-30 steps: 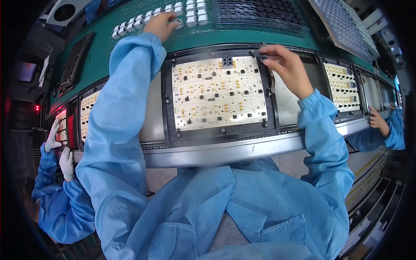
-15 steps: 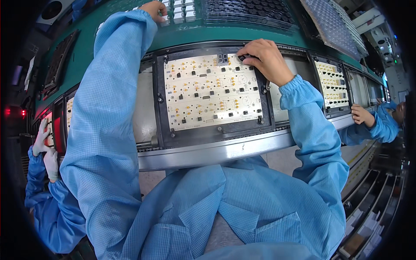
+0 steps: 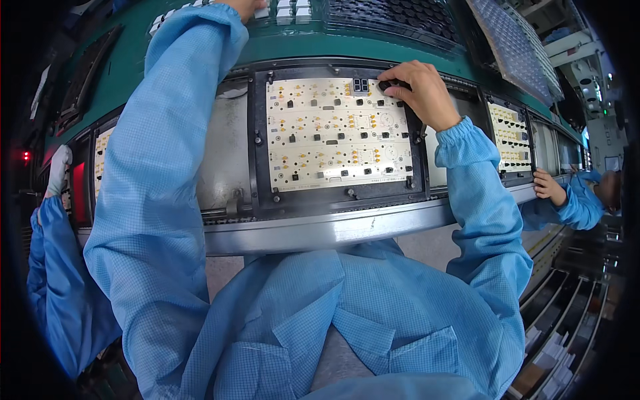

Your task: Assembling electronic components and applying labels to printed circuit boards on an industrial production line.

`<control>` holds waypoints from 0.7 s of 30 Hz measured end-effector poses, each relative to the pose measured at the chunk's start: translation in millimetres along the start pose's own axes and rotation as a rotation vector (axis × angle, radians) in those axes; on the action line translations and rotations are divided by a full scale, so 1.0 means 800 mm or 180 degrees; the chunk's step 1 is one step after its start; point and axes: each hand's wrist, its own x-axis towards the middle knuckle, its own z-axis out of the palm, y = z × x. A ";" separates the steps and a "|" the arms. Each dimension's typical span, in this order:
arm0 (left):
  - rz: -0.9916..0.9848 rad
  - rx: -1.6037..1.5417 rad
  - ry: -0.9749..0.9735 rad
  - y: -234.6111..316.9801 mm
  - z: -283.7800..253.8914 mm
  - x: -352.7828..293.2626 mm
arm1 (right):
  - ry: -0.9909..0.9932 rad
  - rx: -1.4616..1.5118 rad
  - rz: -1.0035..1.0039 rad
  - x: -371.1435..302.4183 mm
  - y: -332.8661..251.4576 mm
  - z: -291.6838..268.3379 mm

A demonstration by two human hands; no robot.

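A cream circuit board (image 3: 313, 180), with rows of small yellow parts and black square ones, lies in a black carrier frame (image 3: 261, 180) before me. My right hand (image 3: 421, 93) is over the board's far right corner. Its thumb and fingers pinch a small black round part (image 3: 385, 85), mostly covered by the fingertips. Just left of these fingertips, a two-digit display module (image 3: 360, 86) stands on the board. My left hand (image 3: 245, 8) reaches to the far side, beside several white square parts (image 3: 285, 12). The picture's upper edge cuts off its fingers.
A clear tray of black round parts (image 3: 413, 23) lies on the green worktop (image 3: 293, 48). A metal rail (image 3: 300, 233) runs along the near side. Another board (image 3: 510, 137) sits in the line at right, near a co-worker's hand (image 3: 549, 187). A gloved co-worker's hand (image 3: 60, 170) is at left.
My left hand has moved farther away, partly out of view. My right hand stays at the board's corner with the black part. The board appears slightly farther right and higher in view.
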 end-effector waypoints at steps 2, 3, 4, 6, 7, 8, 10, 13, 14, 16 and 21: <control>-0.0030 -0.0493 0.0084 -0.009 -0.006 -0.011 | -0.0167 -0.0130 0.0095 0.005 -0.005 -0.003; -0.0065 -0.0972 0.0169 -0.016 -0.009 -0.017 | -0.0176 -0.0126 0.0067 0.008 -0.010 -0.004; -0.0095 -0.0969 0.0182 -0.022 -0.013 -0.023 | -0.0182 -0.0237 0.0102 0.011 -0.016 -0.006; -0.0259 -0.3568 -0.1258 -0.014 -0.024 -0.042 | -0.0192 -0.0348 0.0173 0.011 -0.018 -0.003; -0.0244 -0.3578 -0.1289 -0.002 -0.024 -0.052 | -0.0169 -0.0444 0.0285 0.008 -0.016 -0.003; -0.0293 -0.3996 -0.1471 0.023 -0.029 -0.070 | -0.0135 -0.0521 0.0384 0.006 -0.015 -0.003; -0.0384 -0.4425 -0.1587 0.055 -0.034 -0.105 | -0.0126 -0.0483 0.0352 0.007 -0.018 -0.001; 0.0105 -0.4633 -0.1806 0.077 -0.031 -0.128 | -0.0165 -0.0524 0.0260 0.004 -0.011 -0.003; 0.0384 -0.4478 -0.2049 0.075 -0.023 -0.124 | -0.0213 -0.0558 0.0132 0.004 -0.011 -0.003; 0.0170 -0.4723 -0.1689 0.110 -0.007 -0.137 | 0.0056 -0.0543 0.0039 -0.008 -0.004 -0.009; 0.1160 -0.3056 -0.1155 0.200 0.025 -0.162 | 0.0968 -0.0568 0.0760 -0.093 0.052 -0.058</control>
